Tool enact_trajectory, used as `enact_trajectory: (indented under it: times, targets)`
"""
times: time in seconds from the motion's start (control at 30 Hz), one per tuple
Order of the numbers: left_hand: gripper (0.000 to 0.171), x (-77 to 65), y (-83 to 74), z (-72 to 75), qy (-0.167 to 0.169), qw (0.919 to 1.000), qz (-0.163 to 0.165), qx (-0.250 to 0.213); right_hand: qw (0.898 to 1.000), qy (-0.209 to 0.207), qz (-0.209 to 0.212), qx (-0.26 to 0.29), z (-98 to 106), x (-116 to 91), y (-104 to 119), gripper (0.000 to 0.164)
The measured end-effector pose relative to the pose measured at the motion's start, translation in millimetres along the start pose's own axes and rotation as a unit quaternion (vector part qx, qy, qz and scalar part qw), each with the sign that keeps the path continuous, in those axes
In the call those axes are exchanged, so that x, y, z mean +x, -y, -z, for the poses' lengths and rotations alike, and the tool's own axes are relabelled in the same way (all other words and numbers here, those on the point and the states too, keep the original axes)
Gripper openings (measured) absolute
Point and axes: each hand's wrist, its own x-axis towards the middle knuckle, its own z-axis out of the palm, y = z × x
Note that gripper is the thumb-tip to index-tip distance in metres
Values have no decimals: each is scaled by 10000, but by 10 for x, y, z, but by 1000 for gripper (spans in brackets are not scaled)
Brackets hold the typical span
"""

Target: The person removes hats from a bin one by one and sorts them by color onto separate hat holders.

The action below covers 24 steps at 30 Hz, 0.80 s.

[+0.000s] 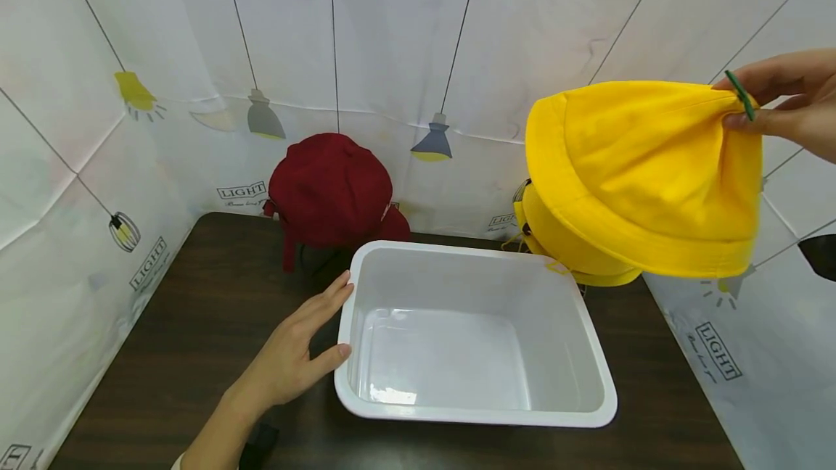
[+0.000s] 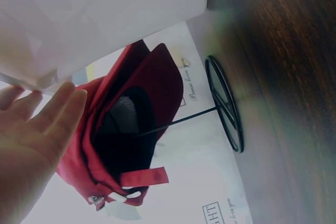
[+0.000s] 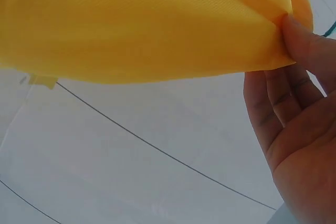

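Note:
My right hand (image 1: 793, 100) pinches the crown of a yellow bucket hat (image 1: 653, 172) beside its green loop (image 1: 741, 95). The hat is tipped sideways, its brim facing down and left, above the right end of a white plastic tub (image 1: 477, 415). In the right wrist view, thumb and fingers grip the gathered yellow cloth (image 3: 157, 35). My left hand (image 1: 287, 354) lies with extended fingers against the tub's left rim. Nothing lies inside the tub. Partly behind the held hat is a second yellow hat (image 1: 568, 231) with a cord.
At the back left, a dark red cap (image 1: 329, 191) hangs on a black wire stand, whose round base (image 2: 226, 103) shows in the left wrist view. A dark wood table (image 1: 196, 354) carries everything. White printed cloth (image 1: 392, 35) hangs close behind the table.

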Motion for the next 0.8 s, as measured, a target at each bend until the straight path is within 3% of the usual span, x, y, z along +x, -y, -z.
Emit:
enact_trajectory:
  times: [0.3,0.47,0.63,0.77,0.8]
  targets:
    - [77,4,11,-12,1,10000,0,-29,9955,-210,-676,-630,124,116,-181,72]
    - [76,3,11,-16,-59,10000,-16,-23,9907,-439,-803,-1006,166,152,-375,68]
    - [75,9,10,-16,-25,10000,-12,-5,9853,-684,-926,-1259,164,130,-504,59]
    - [74,10,12,-21,-27,10000,12,-53,9796,-827,-1089,-1475,155,107,-586,35]
    - [74,9,11,-22,-34,10000,15,-52,9801,-875,-1061,-1433,166,105,-633,37]
